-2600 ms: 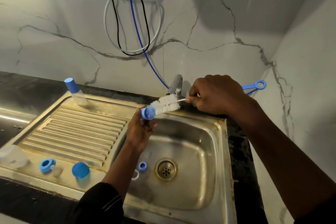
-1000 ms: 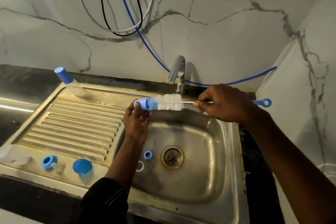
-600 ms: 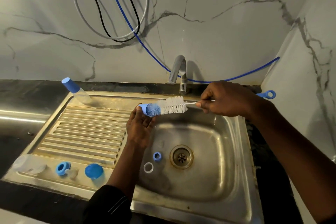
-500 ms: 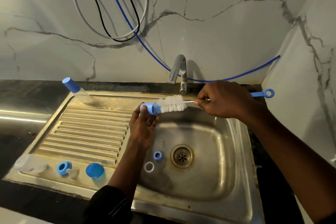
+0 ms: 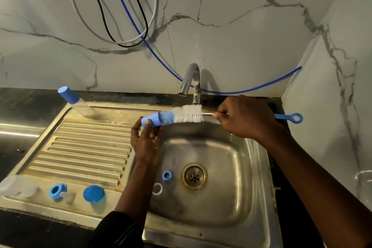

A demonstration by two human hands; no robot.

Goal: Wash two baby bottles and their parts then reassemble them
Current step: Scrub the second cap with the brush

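Over the sink basin's back left edge, my left hand (image 5: 147,143) grips a small blue bottle cap (image 5: 151,120). My right hand (image 5: 244,119) holds the bottle brush (image 5: 189,114) by its wire stem, with the white bristles partly pushed into the cap; the blue loop handle sticks out to the right. A capped clear bottle (image 5: 77,101) stands tilted at the drainboard's back left. A blue ring (image 5: 166,175) and a white ring (image 5: 157,189) lie in the sink (image 5: 227,197). On the front left rim sit a clear bottle (image 5: 15,188), a blue collar (image 5: 56,191) and a blue dome cap (image 5: 93,193).
The chrome tap (image 5: 191,80) rises behind the basin, with no water seen running. The drain (image 5: 194,176) is in the basin's middle. A ribbed drainboard (image 5: 84,147) lies left. Cables and a blue hose (image 5: 157,54) hang on the marble wall; a side wall stands close on the right.
The brush has been working in and out of the blue cap held in my left hand. My view shifted slightly; the parts in the sink and on the rim stayed put.
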